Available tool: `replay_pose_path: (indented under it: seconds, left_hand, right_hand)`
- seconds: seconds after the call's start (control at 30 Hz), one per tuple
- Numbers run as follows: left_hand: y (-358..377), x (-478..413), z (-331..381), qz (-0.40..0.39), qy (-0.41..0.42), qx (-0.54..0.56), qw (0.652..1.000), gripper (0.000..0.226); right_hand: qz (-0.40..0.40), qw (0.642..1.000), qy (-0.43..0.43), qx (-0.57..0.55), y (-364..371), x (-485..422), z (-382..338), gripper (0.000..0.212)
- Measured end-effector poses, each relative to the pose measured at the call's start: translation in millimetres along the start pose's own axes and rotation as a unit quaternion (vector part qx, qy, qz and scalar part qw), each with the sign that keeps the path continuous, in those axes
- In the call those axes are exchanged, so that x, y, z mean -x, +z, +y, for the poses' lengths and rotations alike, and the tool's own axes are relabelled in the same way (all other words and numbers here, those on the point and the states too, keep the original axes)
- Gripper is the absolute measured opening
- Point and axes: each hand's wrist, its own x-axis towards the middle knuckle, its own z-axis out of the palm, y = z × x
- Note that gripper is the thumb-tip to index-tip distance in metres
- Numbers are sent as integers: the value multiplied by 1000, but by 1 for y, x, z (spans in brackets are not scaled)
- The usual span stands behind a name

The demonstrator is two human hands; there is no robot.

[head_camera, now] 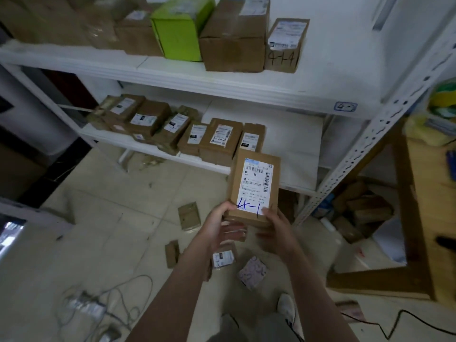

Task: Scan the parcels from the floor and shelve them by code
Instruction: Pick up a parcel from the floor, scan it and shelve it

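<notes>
1. A brown cardboard parcel (255, 186) is held in the air in front of the white shelf unit (365, 144), above the tiled floor (111, 218).
2. Its long axis runs away from the person toward the shelves, with the far end leaning a little to the right.
3. The broad labelled face is turned up to the camera. The barcodes are at the far end, and a blue handwritten "4-1" is at the near end.
4. The left hand (217, 225) grasps the near left corner, with the thumb on top and the fingers (235, 230) curled beneath.
5. The right hand (276, 230) grasps the near right corner, its thumb pressed on the label's edge.
6. On the upper shelf stand a green box (180, 28) and a carton (286, 43) marked "4-1-4".
7. A row of parcels (214, 141) lies label-up on the lower shelf.
8. Loose parcels (188, 215) and cables (123, 292) lie on the floor below the hands.
9. A wooden bench (424, 193) stands to the right.
</notes>
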Motion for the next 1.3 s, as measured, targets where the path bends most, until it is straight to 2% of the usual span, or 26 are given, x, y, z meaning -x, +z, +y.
replay_pose_path:
  seconds: [0.1, 0.17, 0.23, 0.3, 0.37, 0.47, 0.57, 0.7, 0.83, 1.0, 1.1, 1.2, 1.3]
  left_hand:
    - [9, -28, 4, 8, -10, -18, 1000, 25]
    - [16, -51, 6, 24, -24, 1, 999, 31]
    - [21, -76, 9, 33, -33, 33, 998, 26]
    - [25, -104, 11, 30, -37, 65, 997, 16]
    - [29, -133, 12, 29, -40, 102, 994, 17]
    - [36, -174, 10, 35, -59, 165, 984, 25]
    - [43, -218, 3, 21, -83, 206, 975, 21]
    - [36, -268, -8, 19, -94, 218, 971, 23]
    - [21, -310, -18, 57, -106, 225, 967, 24]
    - [5, -338, -33, 83, -103, 241, 962, 21]
    - [-4, -342, -43, 97, -103, 250, 958, 19]
    - [-19, -344, -52, 123, -105, 265, 951, 23]
    - [-38, -342, -62, 151, -107, 276, 943, 19]
  right_hand:
    - [54, 998, 18, -35, 1, -23, 2, 27]
    - [81, 995, 30, -46, 0, -43, -1, 33]
    - [109, 993, 37, -38, -4, -72, -1, 42]
    - [129, 990, 45, -21, -14, -102, 0, 40]
    - [151, 987, 47, -9, -25, -133, 0, 37]
    - [199, 978, 67, -8, -43, -177, -1, 65]
    - [219, 973, 77, -15, -58, -225, -3, 59]
    - [198, 976, 88, 23, -71, -288, -4, 83]
    - [193, 977, 64, 69, -78, -338, -9, 73]
    - [257, 947, 57, 183, -83, -384, -4, 52]
    - [286, 937, 19, 199, -81, -393, -3, 39]
    - [328, 923, -37, 197, -74, -395, 11, 44]
    - [401, 882, -88, 231, -63, -385, 34, 46]
